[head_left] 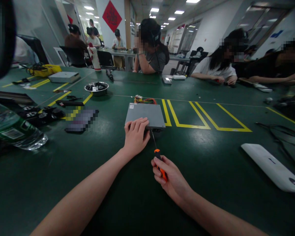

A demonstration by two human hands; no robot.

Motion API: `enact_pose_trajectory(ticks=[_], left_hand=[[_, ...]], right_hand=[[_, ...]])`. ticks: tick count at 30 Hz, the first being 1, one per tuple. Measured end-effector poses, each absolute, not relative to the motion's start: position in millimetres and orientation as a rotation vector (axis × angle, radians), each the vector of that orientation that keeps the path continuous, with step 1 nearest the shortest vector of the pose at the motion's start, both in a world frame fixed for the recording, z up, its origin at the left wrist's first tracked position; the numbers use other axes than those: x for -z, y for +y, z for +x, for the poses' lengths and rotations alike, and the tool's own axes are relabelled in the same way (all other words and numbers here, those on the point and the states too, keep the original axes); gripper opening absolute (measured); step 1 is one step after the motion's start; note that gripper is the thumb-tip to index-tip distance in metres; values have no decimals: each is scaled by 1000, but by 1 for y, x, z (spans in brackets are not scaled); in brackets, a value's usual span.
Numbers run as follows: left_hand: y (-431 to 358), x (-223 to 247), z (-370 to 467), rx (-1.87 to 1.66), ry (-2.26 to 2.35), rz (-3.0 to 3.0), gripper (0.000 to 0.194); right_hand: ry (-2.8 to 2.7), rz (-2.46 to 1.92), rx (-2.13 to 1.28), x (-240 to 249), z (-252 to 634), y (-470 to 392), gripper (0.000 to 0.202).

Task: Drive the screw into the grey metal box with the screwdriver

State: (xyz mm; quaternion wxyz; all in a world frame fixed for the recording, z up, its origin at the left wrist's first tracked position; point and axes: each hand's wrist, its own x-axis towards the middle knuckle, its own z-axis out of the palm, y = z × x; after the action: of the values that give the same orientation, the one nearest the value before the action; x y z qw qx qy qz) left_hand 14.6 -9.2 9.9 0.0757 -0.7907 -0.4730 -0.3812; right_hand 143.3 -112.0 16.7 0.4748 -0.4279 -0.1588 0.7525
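Note:
A grey metal box (147, 113) with a white label lies on the green table (204, 160), a bundle of coloured wires (146, 100) at its far edge. My left hand (136, 136) rests on the box's near left part, fingers over the top and thumb at the near side. In my right hand (168, 173) is an orange and black screwdriver (157, 154), gripped by its handle. Its thin shaft points away from me, and the tip is at the near side of the box, close to my left thumb. Whether the tip touches a screw is too small to tell.
A metal bowl (96, 88) with small parts, a phone (81, 120) and a water bottle (14, 129) stand or lie to the left. On the right are a white device (272, 167) and black cables (282, 137). Yellow tape marks the table; several people sit beyond.

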Motion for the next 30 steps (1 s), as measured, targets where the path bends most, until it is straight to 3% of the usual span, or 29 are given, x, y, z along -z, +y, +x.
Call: enact_pose_trajectory(ticks=[9,30], left_hand=[[-9,-10,15,1151,-1421,-2376,31],[-9,-11,15,1149,-1420,-2371,30]], right_hand=[[-359,-1012,-1966,-15,143,-109,24],[-452,-988,-1852,-5,143,-109,22]])
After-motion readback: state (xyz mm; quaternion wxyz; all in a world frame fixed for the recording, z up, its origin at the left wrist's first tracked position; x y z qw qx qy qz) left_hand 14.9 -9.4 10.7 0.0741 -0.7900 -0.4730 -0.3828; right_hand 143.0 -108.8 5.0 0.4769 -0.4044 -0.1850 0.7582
